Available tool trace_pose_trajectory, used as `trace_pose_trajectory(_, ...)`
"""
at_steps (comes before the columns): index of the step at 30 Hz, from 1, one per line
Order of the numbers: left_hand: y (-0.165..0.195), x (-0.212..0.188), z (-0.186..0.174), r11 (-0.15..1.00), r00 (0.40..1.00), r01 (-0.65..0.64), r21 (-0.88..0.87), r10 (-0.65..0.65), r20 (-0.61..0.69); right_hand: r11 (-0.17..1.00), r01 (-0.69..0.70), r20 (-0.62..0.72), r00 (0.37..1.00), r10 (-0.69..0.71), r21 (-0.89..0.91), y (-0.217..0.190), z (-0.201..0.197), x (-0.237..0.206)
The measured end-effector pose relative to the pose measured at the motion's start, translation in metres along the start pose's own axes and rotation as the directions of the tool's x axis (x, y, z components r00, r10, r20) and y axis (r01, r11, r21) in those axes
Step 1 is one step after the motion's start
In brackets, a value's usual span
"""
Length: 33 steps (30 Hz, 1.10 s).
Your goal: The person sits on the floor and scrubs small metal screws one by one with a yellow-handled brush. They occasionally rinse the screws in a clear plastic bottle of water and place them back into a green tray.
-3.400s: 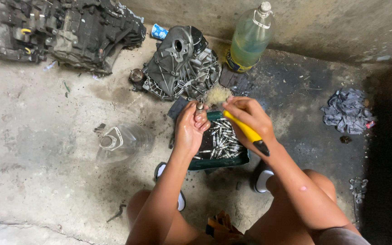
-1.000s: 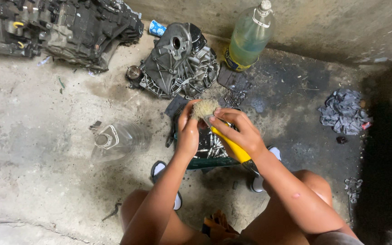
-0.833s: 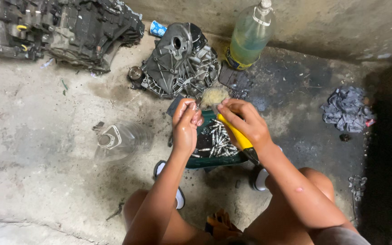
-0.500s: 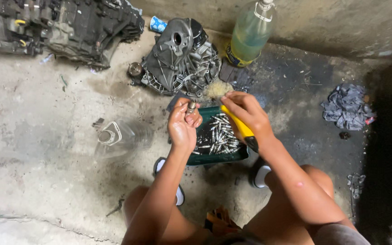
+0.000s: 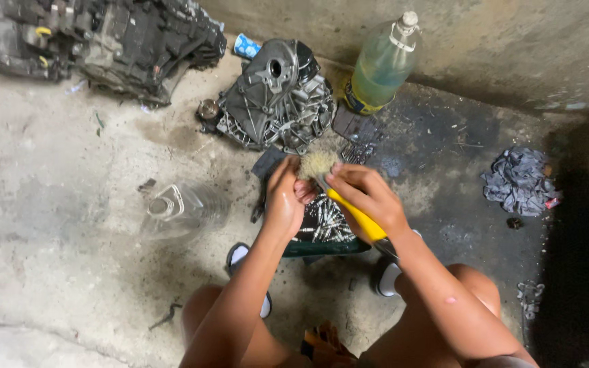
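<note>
One yellow-handled brush [image 5: 349, 208] clenched in right hand [image 5: 366, 197], bristles touching left hand [image 5: 286, 197] fingers [image 5: 301, 191] pinching something unseen, one tray of bolts [image 5: 325, 228] beneath, two bottles beside.

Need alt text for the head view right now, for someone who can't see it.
Both hands meet over a green tray of bolts: the right hand works a yellow-handled brush against a small part, too hidden to identify, in the left hand. A metal housing and plastic bottle stand behind on the stained concrete floor.
</note>
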State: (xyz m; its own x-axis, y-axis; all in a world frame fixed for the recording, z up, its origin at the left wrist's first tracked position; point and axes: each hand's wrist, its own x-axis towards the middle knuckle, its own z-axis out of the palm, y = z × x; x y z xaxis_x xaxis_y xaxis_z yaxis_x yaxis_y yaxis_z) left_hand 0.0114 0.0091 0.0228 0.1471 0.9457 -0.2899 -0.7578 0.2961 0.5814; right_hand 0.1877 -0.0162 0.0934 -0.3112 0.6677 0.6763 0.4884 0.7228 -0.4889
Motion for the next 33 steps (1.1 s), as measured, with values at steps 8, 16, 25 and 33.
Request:
trace_pose_trajectory(8,-0.002,0.004,-0.01,0.997,0.996,0.062,0.044,-0.065,0.068,0.999,-0.043,-0.06,0.997,0.045,0.022,0.004,-0.006,0.001)
trace_pose_trajectory(16,0.014,0.004,-0.011,0.975,0.976,0.204,0.091,-0.21,0.064,0.975,-0.21,0.127,0.968,0.218,-0.067,0.033,-0.011,-0.017)
trace_pose_trajectory(25,0.034,-0.006,0.005,0.958,0.942,0.236,0.16,-0.267,0.206,0.694,-0.579,0.66,0.323,0.678,-0.428,0.113,0.113,-0.11)
trace_pose_trajectory(33,0.027,-0.023,0.025,0.834,0.997,-0.025,0.552,-0.017,0.071,0.599,-0.8,0.073,0.6,0.797,0.036,0.043,0.202,-0.105)
